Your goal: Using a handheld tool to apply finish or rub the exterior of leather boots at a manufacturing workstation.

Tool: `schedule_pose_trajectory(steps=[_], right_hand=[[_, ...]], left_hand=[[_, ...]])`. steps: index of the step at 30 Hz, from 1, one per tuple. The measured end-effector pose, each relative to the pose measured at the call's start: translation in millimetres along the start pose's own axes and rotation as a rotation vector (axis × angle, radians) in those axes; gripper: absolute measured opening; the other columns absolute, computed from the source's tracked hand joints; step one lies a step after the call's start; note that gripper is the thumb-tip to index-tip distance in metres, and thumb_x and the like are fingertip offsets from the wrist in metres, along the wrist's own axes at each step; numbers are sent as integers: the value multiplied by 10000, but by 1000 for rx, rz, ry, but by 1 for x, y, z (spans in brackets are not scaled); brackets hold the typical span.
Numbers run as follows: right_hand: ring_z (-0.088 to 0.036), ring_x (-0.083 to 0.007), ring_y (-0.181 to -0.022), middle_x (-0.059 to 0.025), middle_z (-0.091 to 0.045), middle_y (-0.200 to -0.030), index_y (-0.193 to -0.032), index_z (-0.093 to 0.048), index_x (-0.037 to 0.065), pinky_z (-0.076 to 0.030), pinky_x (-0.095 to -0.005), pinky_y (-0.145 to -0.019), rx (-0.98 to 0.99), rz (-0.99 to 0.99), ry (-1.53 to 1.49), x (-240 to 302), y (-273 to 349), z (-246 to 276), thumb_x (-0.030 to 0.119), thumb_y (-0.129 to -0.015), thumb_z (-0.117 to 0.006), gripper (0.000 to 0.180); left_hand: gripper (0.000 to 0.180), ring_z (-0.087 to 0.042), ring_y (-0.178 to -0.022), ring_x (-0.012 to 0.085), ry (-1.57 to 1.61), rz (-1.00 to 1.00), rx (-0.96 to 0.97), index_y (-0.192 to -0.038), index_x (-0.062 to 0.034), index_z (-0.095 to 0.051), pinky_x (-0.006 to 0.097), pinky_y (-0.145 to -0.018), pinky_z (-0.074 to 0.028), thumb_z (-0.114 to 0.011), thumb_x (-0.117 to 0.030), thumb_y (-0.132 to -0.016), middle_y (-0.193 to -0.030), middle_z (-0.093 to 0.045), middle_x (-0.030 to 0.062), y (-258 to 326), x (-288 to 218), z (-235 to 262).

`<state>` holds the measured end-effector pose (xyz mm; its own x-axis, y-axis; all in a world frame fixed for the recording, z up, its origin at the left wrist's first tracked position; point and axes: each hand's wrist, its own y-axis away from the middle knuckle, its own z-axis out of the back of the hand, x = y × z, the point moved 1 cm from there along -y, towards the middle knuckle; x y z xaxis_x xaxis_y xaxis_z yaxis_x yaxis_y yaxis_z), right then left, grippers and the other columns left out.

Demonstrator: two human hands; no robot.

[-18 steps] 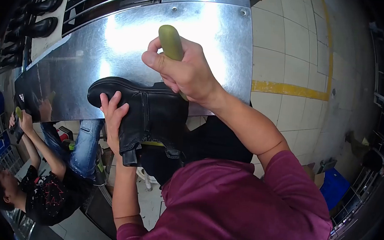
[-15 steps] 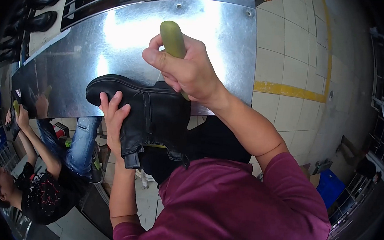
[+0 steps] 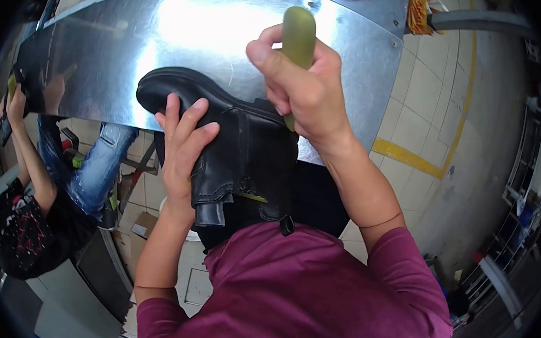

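Your left hand (image 3: 181,152), fingers apart, is likely steadying the black boot (image 3: 267,146), whether clamped I cannot tell; your right hand (image 3: 311,99) is clenching the olive-green tool (image 3: 299,36).

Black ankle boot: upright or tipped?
Tipped: the ankle boot is side-up under the left hand, sole facing away, shaft opening toward the maroon shirt.

We see a black boot (image 3: 256,145), an olive-green handle (image 3: 299,36), a maroon-purple shirt (image 3: 318,293), a silvery table (image 3: 217,44), cream tiles (image 3: 414,78), a yellow line (image 3: 409,157), faded blue jeans (image 3: 100,171) and a black tee (image 3: 27,229) patterned red and white.
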<state>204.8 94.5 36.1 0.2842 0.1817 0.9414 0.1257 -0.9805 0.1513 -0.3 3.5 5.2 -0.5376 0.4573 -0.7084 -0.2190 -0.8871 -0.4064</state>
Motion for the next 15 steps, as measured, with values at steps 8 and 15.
schedule_pose_trajectory(steps=[8, 15], right_hand=[[-383, -62, -455, 30, -424, -592, -1047, -623, 34, -308, -230, -438, -42, -65, 23, 4, 8, -10, 198, -968, -717, 205], [-383, -65, -451, 30, -416, -589, -1054, -609, 41, -311, -231, -436, -9, -28, 58, 4, 11, -10, 213, -997, -689, 199]], left_hand=[[472, -318, -1540, 428, 20, 21, 38, -1340, -105, -615, 633, -1254, -75, -757, -152, -892, -1523, -546, 151, 7, 0, 5], [556, -316, -1541, 428, 26, -1, 32, -1368, -139, -589, 643, -1252, -74, -789, -147, -849, -1524, -542, 141, 11, -1, 2]])
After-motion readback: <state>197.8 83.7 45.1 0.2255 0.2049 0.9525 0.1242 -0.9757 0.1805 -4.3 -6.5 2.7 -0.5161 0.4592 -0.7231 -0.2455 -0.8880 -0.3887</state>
